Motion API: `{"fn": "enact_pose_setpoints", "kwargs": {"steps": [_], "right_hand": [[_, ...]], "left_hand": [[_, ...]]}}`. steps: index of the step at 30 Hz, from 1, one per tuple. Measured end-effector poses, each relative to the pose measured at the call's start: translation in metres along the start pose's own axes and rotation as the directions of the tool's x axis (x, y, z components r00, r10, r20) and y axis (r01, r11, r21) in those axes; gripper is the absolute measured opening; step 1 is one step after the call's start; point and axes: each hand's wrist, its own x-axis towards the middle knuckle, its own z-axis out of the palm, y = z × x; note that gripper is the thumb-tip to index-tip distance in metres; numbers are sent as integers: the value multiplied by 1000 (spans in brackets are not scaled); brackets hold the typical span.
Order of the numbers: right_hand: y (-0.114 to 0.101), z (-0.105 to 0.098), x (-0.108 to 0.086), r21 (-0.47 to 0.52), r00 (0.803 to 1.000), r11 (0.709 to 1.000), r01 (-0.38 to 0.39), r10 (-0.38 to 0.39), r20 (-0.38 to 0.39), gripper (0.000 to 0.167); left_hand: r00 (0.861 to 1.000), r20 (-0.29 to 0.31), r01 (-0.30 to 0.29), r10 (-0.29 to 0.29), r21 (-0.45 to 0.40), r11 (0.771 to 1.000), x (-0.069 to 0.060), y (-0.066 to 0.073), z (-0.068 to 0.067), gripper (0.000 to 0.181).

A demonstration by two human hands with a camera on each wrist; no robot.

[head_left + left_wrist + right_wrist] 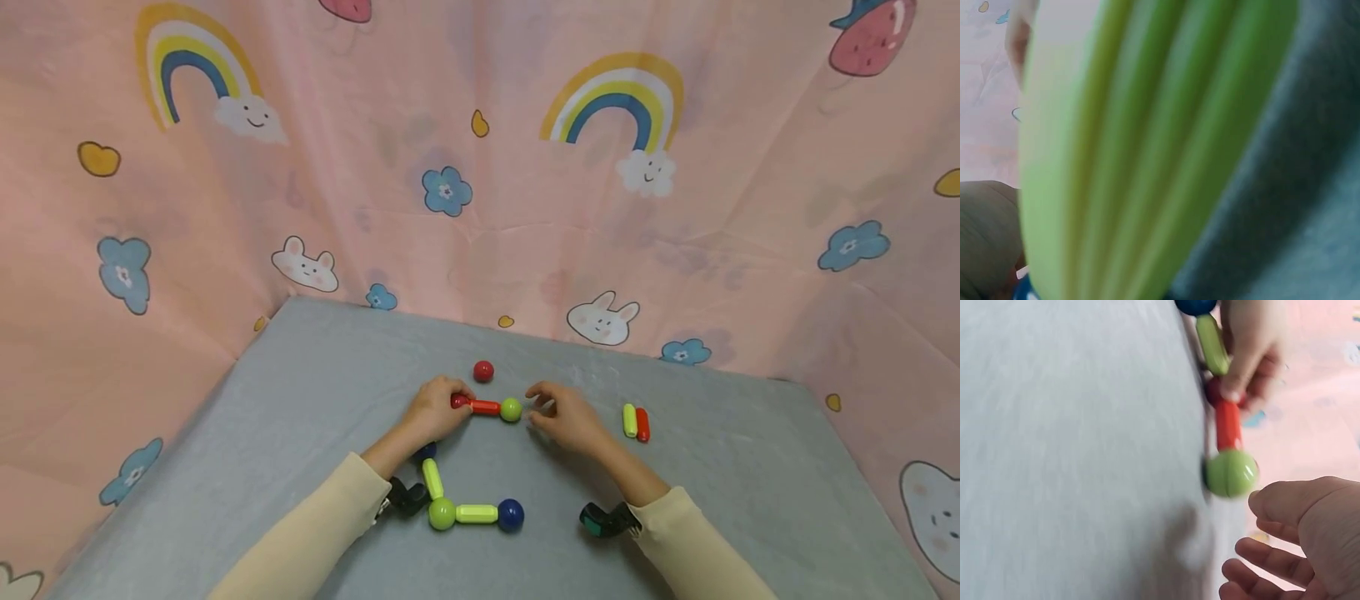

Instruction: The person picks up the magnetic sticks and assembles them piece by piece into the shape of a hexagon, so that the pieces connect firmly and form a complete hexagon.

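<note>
My left hand [437,408] pinches a red ball [459,402], its thumb lying where the ball meets a red rod [486,407]. A green ball [511,409] sits at that rod's other end. Just right of it hovers my right hand [566,417], fingers loosely bent and apart from the ball. In the right wrist view, a yellow-green rod [1212,347] runs from the held red ball to a blue ball [1196,305]. Nearer the body, more yellow-green rods [476,513] join a green ball [442,513] and dark blue balls [511,515]. A blurred yellow-green rod [1147,150] fills the left wrist view.
A loose red ball [483,371] lies behind the left hand. To the right, a yellow-green rod [629,421] and a red rod [642,425] lie side by side on the grey cloth [735,467]. A pink patterned curtain [495,250] stands behind and at both sides.
</note>
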Motion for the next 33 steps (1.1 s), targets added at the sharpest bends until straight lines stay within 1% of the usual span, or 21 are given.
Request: {"fn": "enact_pose_setpoints", "kwargs": {"steps": [2,4,8,14,18,20,24,27,33], "right_hand": [[6,-10,-5,-30,1000,999,-12,12,-11,29],[12,-21,-11,-72,1000,997,-10,8,-25,29],[28,-42,-22,-169,999,985,-19,10,-53,31],[51,-61,-33,-273,996,962,-16,-10,-93,33],[63,-67,-39,-321,994,947,-33,-4,-113,36],[69,-69,-41,-339,993,939,-57,18,-118,40],[79,-70,-46,-377,992,922,-94,57,-108,47],[85,-70,-49,-397,993,912,-100,68,-94,51],[90,-72,-52,-399,994,912,-97,68,-85,55]], "left_hand": [[1000,4,-9,9,-2,1000,0,-1,0,11],[1000,4,-22,22,-6,1000,0,-2,-1,11],[999,6,-41,41,-17,999,1,-4,-3,10],[999,14,-44,44,-23,999,0,-4,-6,11],[999,18,-48,48,-25,999,-1,-4,-6,10],[998,23,-49,50,-28,998,0,-4,-5,10],[998,40,-37,39,-41,998,0,-5,-3,11],[998,45,-30,32,-49,998,1,-6,-3,11],[998,47,-34,36,-50,998,1,-5,-2,11]]}}
